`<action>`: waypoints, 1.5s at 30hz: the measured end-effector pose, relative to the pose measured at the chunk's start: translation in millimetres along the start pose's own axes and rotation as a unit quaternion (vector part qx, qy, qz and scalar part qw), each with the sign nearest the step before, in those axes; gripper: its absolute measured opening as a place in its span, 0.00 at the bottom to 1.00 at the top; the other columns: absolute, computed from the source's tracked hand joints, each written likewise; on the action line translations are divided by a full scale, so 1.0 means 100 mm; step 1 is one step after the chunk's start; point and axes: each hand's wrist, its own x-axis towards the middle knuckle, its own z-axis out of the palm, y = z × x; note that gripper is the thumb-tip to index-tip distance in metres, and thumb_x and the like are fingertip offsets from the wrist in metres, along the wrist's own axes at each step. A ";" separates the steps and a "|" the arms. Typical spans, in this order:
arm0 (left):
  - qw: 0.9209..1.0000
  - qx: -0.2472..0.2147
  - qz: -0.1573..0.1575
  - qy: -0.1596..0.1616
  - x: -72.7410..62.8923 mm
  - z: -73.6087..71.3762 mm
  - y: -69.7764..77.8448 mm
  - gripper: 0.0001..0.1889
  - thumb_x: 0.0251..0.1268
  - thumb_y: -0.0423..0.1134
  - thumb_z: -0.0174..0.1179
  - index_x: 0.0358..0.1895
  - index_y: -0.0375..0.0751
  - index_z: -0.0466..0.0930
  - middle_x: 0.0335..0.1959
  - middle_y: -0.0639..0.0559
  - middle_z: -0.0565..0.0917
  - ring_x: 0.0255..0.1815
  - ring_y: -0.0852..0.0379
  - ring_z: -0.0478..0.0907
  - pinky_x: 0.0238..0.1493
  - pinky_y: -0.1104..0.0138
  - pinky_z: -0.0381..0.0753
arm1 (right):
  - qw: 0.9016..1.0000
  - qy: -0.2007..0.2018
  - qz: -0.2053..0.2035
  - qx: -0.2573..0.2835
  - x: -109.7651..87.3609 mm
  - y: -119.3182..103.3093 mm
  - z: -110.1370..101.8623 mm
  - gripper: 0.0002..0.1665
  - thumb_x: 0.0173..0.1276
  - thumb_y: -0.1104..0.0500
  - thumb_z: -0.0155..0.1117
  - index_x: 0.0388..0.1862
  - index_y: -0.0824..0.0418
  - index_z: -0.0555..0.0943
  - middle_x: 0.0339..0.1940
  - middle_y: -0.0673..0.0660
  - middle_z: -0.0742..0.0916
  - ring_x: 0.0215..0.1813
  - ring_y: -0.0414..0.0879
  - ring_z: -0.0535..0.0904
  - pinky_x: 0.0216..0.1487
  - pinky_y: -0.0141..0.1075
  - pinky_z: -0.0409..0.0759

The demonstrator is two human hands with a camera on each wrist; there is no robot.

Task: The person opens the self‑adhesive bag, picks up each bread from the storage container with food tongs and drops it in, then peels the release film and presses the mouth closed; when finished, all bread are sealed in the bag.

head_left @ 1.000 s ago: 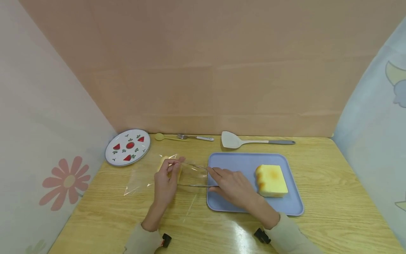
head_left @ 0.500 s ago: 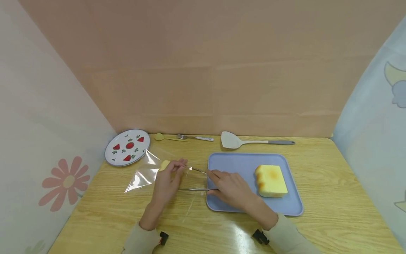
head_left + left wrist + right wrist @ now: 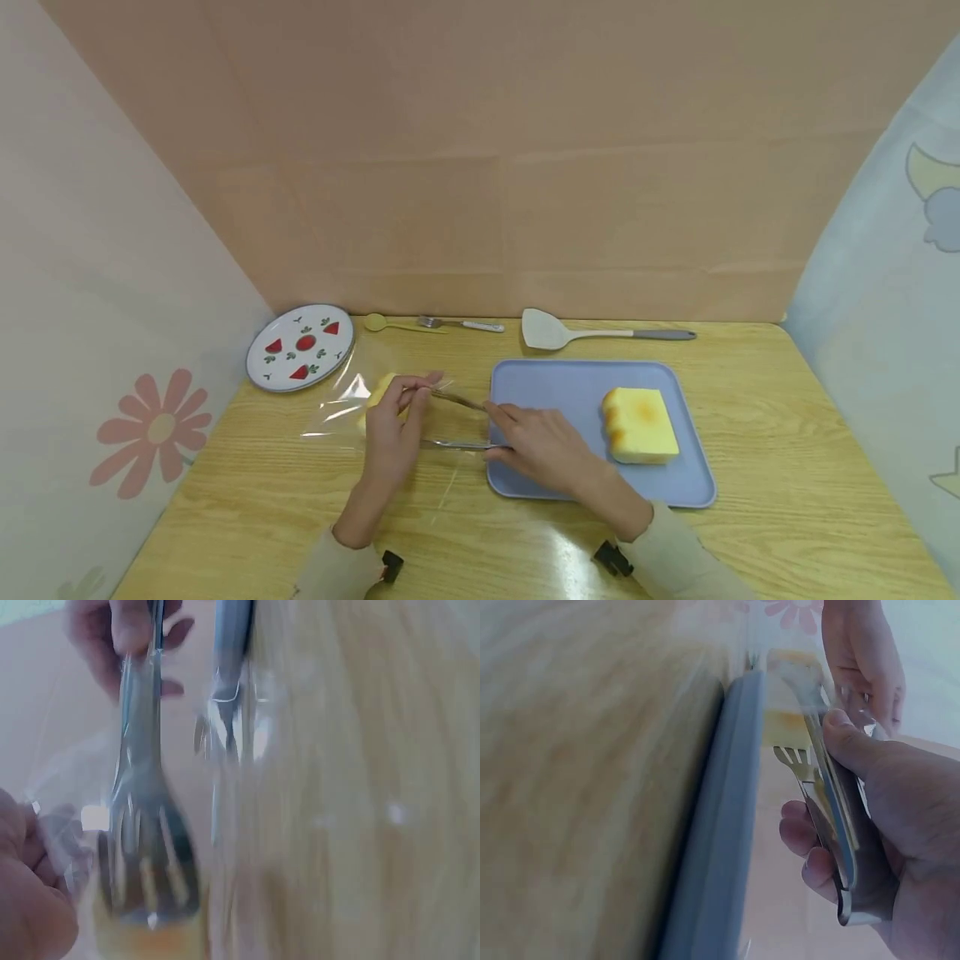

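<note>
In the head view my left hand (image 3: 393, 437) pinches the edge of a clear plastic bag (image 3: 337, 412) left of the tray. A pale yellow bread piece (image 3: 379, 390) shows through the film, partly covered by that hand. My right hand (image 3: 547, 446) grips metal food tongs (image 3: 844, 817), whose two arms stand apart and point left into the bag mouth. In the left wrist view a slotted tongs end (image 3: 150, 855) lies behind the film, above the blurred bread. From the head view, the tongs' tips are hidden by the left hand and bag.
A yellow bread loaf (image 3: 641, 425) sits on the right of a blue tray (image 3: 536, 379), under the right forearm's far side. Along the back lie a patterned plate (image 3: 288, 367), a yellow spoon (image 3: 377, 322), a fork (image 3: 480, 327) and a spatula (image 3: 546, 330).
The bread piece in the bag has shifted slightly left, and the film's creases have changed. The right hand with the tongs has moved slightly left. The left hand keeps its hold.
</note>
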 end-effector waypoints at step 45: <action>0.964 0.200 0.130 -0.116 0.07 -0.35 -0.09 0.21 0.65 0.29 0.79 0.62 0.37 0.92 0.61 0.40 0.91 0.60 0.39 0.91 0.58 0.46 0.91 | 0.997 0.018 0.072 0.004 -0.01 -0.04 0.03 0.42 0.72 0.40 0.79 0.71 0.69 0.82 0.57 0.64 0.92 0.40 0.55 0.93 0.30 0.45 0.91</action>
